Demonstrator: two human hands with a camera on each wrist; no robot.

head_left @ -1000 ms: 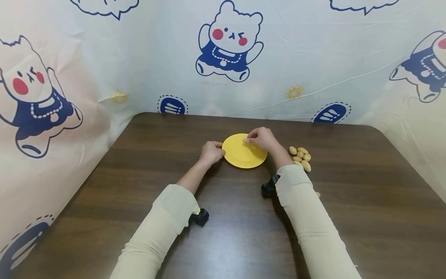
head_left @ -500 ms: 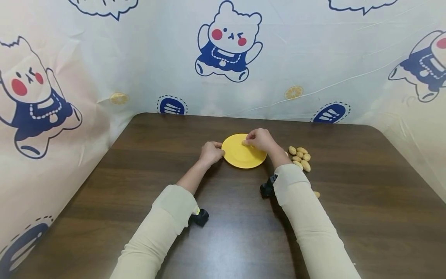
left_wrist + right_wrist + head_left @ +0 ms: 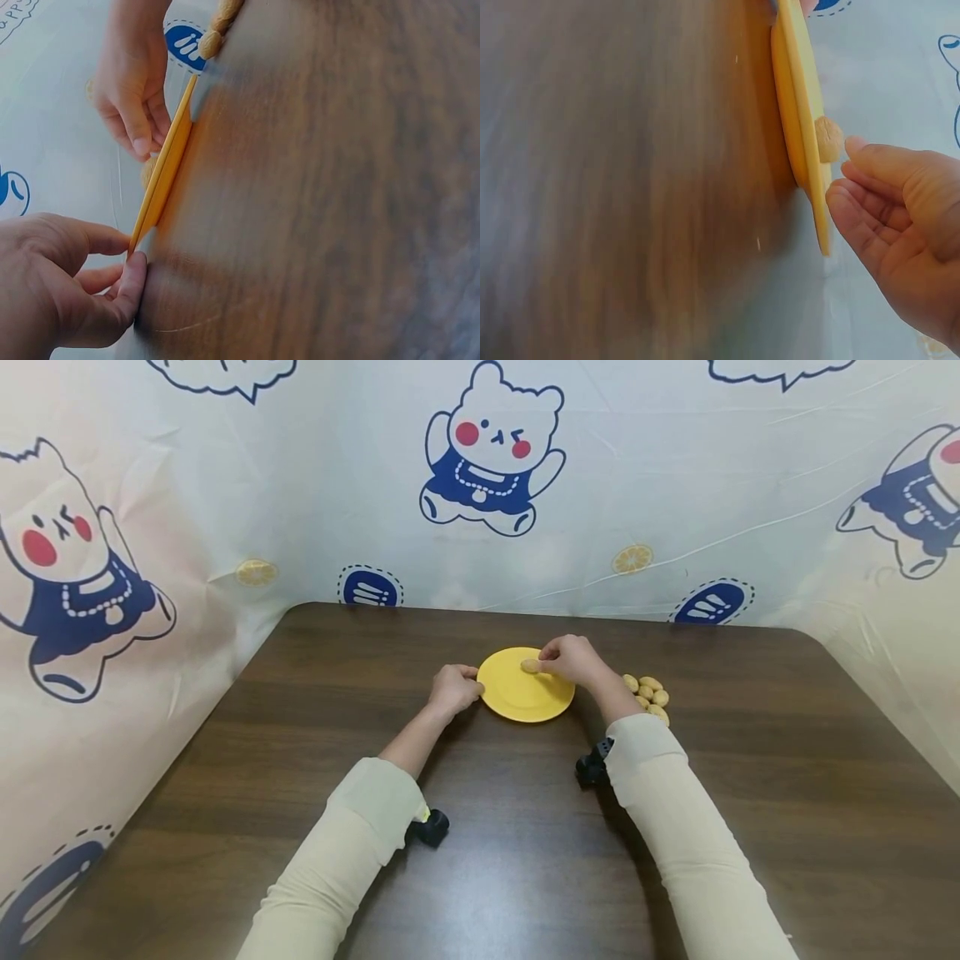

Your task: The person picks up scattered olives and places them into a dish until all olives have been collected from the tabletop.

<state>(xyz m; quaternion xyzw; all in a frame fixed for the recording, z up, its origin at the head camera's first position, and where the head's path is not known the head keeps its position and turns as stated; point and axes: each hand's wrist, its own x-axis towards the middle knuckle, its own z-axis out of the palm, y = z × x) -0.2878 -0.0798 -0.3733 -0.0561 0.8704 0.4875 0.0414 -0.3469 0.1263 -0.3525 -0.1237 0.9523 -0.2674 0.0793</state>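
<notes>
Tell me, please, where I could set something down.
Bare table lies left of the left sleeve, between it and the right sleeve, and right of the peanut cluster. The yellow plate is crowded: left hand at its rim, right hand beside its peanut.

The smooth plate [image 3: 522,702] looks plastic, the peanut [image 3: 829,139] rough.

- Brown wooden table [image 3: 510,893], six o'clock.
- Pale backdrop [image 3: 337,468], twelve o'clock.
- Winking cartoon bear [image 3: 491,456] printed on it, twelve o'clock.
- Yellow citrus-slice print [image 3: 633,559], two o'clock.
</notes>
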